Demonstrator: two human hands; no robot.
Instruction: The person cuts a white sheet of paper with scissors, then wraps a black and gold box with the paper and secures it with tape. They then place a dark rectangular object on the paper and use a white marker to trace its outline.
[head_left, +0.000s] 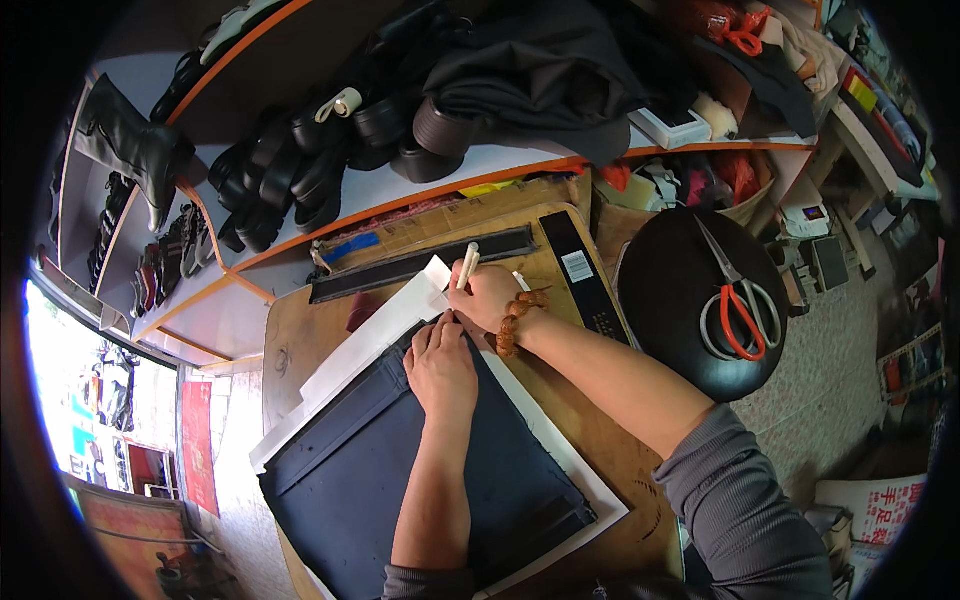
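Observation:
My right hand (484, 296), with a beaded bracelet at the wrist, grips a white pen (469, 266) held upright near the top corner of a dark navy fabric panel (360, 480). The panel lies on a larger sheet of white paper (356, 349), whose edges show around it. My left hand (442, 364) rests flat on the panel's upper corner, fingers pointing at the pen. Whether the pen's tip touches the paper is hidden by my right hand. Beneath everything is a wooden table (289, 356).
Scissors (735, 300) with one orange handle lie on a round black stool (652, 300) right of the table. A dark strip (427, 262) and a black flat box (574, 262) lie along the table's far side. Beyond stand shelves (517, 166) with black shoes (281, 169) and dark cloth (525, 67).

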